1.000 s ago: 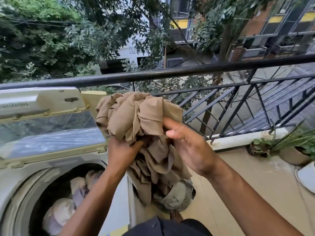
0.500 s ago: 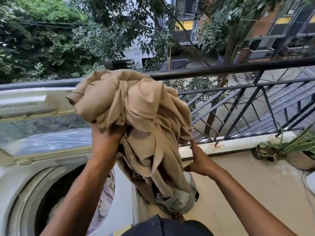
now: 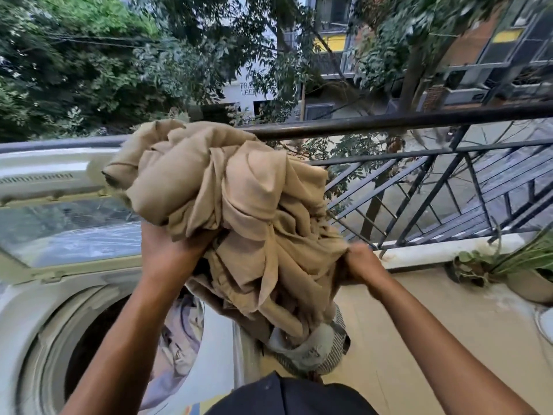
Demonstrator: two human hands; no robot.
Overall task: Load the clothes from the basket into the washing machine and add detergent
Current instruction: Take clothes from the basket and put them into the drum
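Tan cloth (image 3: 239, 211) — in both hands

Washing machine (image 3: 27, 319) at near left, lid (image 3: 59, 217) raised behind drum opening; clothes (image 3: 179, 339) in drum. Bundled cloth (image 3: 233, 211) held above machine's right edge, left hand (image 3: 167, 256) under it, right hand (image 3: 360, 262) gripping its right side. Striped garment (image 3: 317, 351) below bundle. Railing (image 3: 419, 187) behind. Potted plants (image 3: 508, 265) at far right on floor (image 3: 434, 339).
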